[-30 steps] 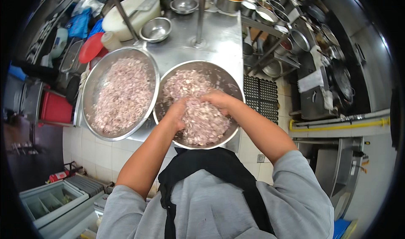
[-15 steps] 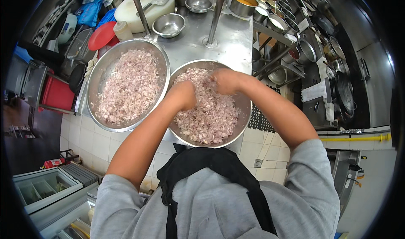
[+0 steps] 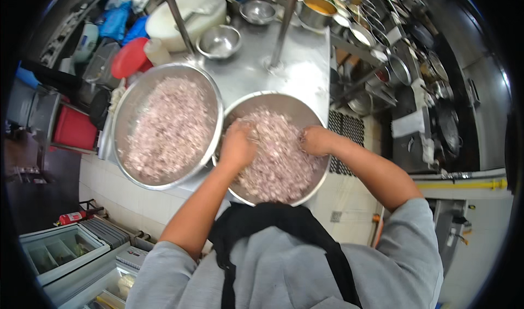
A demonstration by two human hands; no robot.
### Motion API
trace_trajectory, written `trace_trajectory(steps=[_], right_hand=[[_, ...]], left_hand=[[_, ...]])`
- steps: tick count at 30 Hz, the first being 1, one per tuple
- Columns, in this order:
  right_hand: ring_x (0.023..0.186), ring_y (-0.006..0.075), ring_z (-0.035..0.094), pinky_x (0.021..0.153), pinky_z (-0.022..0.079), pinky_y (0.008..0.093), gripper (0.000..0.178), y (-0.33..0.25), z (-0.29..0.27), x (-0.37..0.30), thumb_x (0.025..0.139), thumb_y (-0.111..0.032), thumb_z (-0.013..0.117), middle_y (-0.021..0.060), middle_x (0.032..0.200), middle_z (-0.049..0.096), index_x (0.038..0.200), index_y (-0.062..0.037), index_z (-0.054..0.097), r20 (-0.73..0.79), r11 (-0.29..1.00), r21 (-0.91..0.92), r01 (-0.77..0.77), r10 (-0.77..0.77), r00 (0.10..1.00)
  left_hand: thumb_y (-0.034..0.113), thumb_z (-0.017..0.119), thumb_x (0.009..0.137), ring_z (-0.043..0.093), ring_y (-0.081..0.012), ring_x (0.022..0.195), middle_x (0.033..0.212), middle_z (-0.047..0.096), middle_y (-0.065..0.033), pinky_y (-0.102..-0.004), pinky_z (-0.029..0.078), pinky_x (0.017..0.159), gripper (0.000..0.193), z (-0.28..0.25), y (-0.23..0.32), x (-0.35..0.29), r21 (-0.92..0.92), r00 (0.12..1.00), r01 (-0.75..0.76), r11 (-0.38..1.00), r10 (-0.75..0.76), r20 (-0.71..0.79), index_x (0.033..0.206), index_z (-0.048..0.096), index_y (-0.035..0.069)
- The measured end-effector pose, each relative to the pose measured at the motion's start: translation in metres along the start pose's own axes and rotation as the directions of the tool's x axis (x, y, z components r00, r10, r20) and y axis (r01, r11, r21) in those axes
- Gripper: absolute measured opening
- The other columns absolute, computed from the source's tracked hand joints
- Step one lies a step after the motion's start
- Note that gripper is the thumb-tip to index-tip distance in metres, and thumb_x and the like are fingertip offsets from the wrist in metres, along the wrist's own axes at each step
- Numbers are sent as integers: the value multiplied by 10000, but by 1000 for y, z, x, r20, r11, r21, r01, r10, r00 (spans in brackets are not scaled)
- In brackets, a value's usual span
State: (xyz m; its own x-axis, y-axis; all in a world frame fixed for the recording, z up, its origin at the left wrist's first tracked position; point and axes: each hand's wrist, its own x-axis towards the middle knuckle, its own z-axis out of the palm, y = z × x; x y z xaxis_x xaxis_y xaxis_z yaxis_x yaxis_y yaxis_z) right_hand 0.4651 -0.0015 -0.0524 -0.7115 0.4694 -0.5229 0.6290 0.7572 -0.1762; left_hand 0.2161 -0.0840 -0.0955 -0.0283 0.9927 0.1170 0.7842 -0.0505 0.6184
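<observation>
A steel bowl (image 3: 322, 184) of pale pink sliced shallots (image 3: 281, 161) stands before me at the table's near edge. Inside its left side, my left hand (image 3: 240, 143) is curled into the shallots, fingertips partly buried. Against the right side of the heap, my right hand (image 3: 316, 141) has its fingers bent in, with bits of shallot at the fingertips. Both hands look closed around some slices, though motion smears them a little. To the left, a wider steel bowl (image 3: 123, 118) holds a second heap of sliced shallots (image 3: 169, 129); neither hand touches it.
Two metal posts rise from the steel table (image 3: 251, 63). Behind the bowls are a small steel bowl (image 3: 219, 42), a large white tub (image 3: 164, 22), a red lid (image 3: 129, 57) and a pot of orange liquid (image 3: 317, 10). A stove with pans (image 3: 448, 124) lines the right.
My right hand has moved from the far part of the heap to the bowl's right side. My left hand sits slightly lower in view. The whole scene has shifted a little with my head.
</observation>
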Motion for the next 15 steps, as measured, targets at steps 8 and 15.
trace_trajectory(steps=[8, 15], right_hand=[[1130, 285, 571, 972, 417, 340, 611, -43, -6, 46, 905, -520, 475, 215, 1229, 582, 1251, -24, 564, 9, 260, 949, -179, 544, 839], [932, 230, 628, 821, 491, 326, 368, -64, -30, 32, 779, -149, 641, 130, 1052, 660, 1136, -57, 636, -5, 94, 995, -40, 437, 899]], left_hand=[[469, 498, 864, 479, -422, 1177, 1199, 536, -314, -443, 354, 1028, 558, 23, 15, 32, -208, 931, 362, 909, -342, 125, 1127, 617, -9], [418, 578, 835, 533, -446, 1091, 1145, 563, -313, -458, 411, 959, 574, 33, 22, 25, -469, 909, 386, 794, -413, 48, 1156, 571, -58]])
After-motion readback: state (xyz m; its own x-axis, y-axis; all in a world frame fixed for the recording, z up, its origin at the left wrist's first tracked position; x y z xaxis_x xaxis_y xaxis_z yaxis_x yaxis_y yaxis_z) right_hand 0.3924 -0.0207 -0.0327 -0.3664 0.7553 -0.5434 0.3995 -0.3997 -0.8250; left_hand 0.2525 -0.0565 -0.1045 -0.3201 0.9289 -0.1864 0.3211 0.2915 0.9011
